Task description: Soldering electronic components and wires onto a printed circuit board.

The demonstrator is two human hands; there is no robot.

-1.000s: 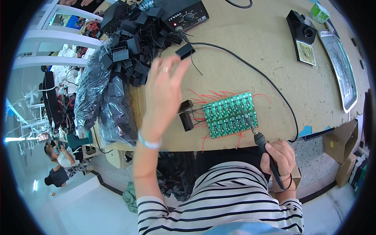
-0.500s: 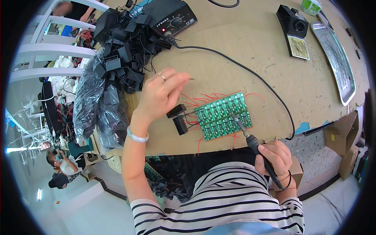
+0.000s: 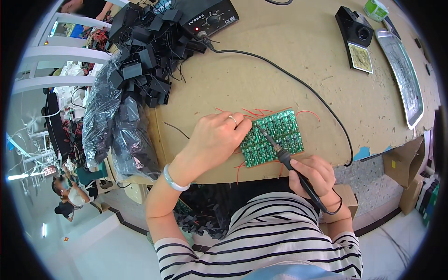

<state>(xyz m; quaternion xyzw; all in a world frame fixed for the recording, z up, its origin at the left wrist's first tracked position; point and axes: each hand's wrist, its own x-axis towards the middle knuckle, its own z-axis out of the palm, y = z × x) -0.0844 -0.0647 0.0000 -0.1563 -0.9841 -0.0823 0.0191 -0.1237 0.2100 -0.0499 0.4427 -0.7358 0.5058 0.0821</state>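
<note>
A green circuit board panel (image 3: pixel 275 137), with rows of small parts and red wires along its edges, lies on the work table. My right hand (image 3: pixel 313 173) is closed round a soldering iron (image 3: pixel 305 184). Its metal tip points up-left, over the upper left part of the panel. At the panel's upper left corner, my left hand (image 3: pixel 217 135) is closed in a pinch on what looks like a thin wire; its fingertips hide the held end. A dark wire (image 3: pixel 176 129) sticks out to the left from under that hand.
A cable (image 3: pixel 298 80) runs from the soldering station (image 3: pixel 212 19) across the cardboard-covered table. Black plastic boxes with wires (image 3: pixel 144 58) pile up at the left, beside plastic bags (image 3: pixel 133 135). A holder with a yellowish sponge (image 3: pixel 360 57) and a metal tray (image 3: pixel 402 77) lie far right.
My left hand has come down and right onto the panel's corner, covering the two black boxes seen before. My right hand has moved the soldering iron left, its tip now near my left fingertips.
</note>
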